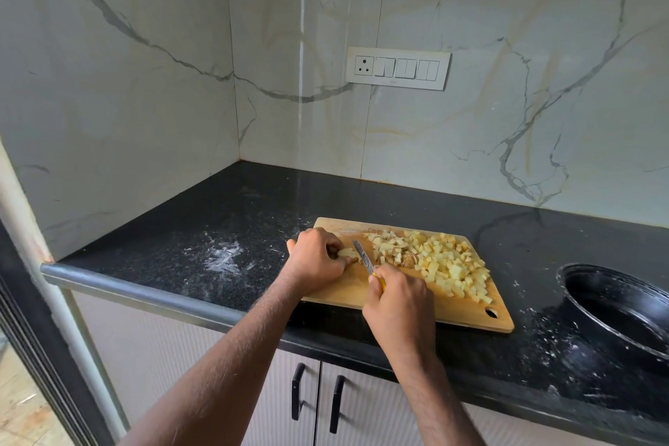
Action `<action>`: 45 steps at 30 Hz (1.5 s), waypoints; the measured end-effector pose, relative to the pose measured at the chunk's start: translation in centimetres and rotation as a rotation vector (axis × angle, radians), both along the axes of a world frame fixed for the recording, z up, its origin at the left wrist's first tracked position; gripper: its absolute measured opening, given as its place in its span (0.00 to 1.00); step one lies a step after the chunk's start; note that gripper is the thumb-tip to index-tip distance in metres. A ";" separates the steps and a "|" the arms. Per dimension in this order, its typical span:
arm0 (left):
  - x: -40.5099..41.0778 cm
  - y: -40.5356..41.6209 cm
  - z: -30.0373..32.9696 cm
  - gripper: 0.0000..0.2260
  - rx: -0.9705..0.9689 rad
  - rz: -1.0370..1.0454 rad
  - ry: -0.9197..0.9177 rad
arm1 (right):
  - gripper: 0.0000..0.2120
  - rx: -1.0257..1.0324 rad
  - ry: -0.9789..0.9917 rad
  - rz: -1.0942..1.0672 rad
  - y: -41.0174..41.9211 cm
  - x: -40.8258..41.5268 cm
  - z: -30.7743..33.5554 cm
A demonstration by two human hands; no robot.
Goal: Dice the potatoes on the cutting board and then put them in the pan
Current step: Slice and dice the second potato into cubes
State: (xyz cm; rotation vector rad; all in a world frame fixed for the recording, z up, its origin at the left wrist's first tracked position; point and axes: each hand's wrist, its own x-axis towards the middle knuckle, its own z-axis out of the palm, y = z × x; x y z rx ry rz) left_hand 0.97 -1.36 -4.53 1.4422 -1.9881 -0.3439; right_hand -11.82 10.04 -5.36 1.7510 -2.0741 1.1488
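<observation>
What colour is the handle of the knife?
Yellow. A bit of the knife handle peeks out of the right hand in the head view.

A black speckled stone desk point(253, 214) fills a corner between two marble-look walls, with a rounded grey front edge. A wooden cutting board point(467, 315) lies flat on it near the front edge, roughly midway along, turned slightly askew, with a small hanging hole in its front right corner. A black pan point(593, 315) sits on the desk toward the right end, near the board but apart from it and partly cut off by the picture's edge, and white powdery smears mark the desk left of the board and around the pan.
</observation>
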 end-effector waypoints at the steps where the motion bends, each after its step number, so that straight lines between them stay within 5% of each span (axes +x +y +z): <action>1: 0.0 0.0 0.0 0.10 -0.001 0.004 0.002 | 0.02 0.017 0.013 -0.005 -0.3 0.3 0.1; 22: 0.0 -0.4 -0.2 0.09 0.000 -0.010 0.008 | 0.07 0.215 0.151 0.054 -2.2 1.2 1.3; 45: 0.1 0.1 0.2 0.09 0.011 0.001 0.038 | 0.01 -0.039 -0.065 0.062 0.5 -0.4 0.0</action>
